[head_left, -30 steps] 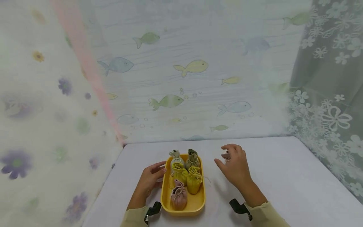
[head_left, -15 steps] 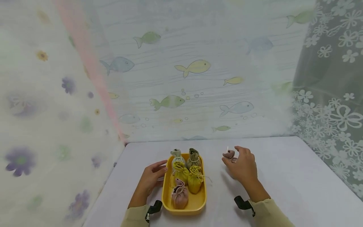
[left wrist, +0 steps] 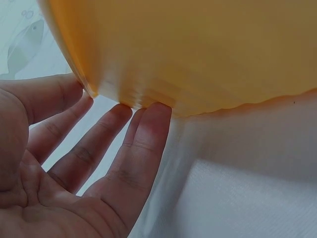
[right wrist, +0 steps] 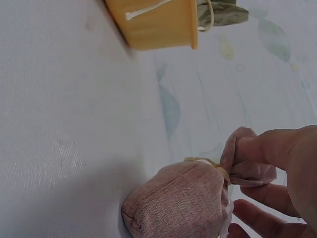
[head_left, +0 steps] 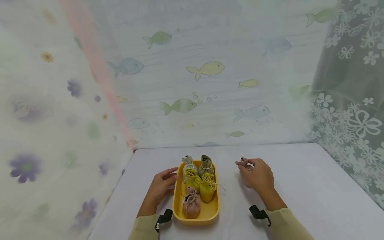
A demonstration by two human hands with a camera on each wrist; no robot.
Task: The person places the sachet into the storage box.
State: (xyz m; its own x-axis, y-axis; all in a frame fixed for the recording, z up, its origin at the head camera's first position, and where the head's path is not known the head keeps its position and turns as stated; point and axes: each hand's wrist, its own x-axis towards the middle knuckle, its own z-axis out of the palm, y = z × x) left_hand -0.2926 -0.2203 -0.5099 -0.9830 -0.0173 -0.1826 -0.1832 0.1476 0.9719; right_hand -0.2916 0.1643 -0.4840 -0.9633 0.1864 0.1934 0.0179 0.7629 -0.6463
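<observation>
My right hand [head_left: 260, 176] pinches the gathered top of a pink drawstring pouch [right wrist: 181, 201] between thumb and fingers. The pouch stands on the table to the right of a yellow tray [head_left: 196, 221]; its body is mostly hidden behind the hand in the head view. With fingers fairly straight, my left hand [head_left: 162, 186] touches the tray's left side, fingertips against the wall [left wrist: 148, 89] in the left wrist view. Inside the tray sit another pink pouch [head_left: 191, 206], two yellow-green pouches [head_left: 207, 190], a pale pouch [head_left: 188, 163] and an olive pouch [head_left: 205, 166].
A white cloth [head_left: 288, 180] covers the table. Behind it rises a fish-print curtain [head_left: 192, 123], with a flower-print curtain [head_left: 54, 140] on the left and a lace-flowered one [head_left: 360, 123] at the right. A cord from one pouch hangs over the tray's right rim.
My right hand has moved a little to the right and its spread fingers have closed onto the pink pouch's top. The left hand stays at the tray's side.
</observation>
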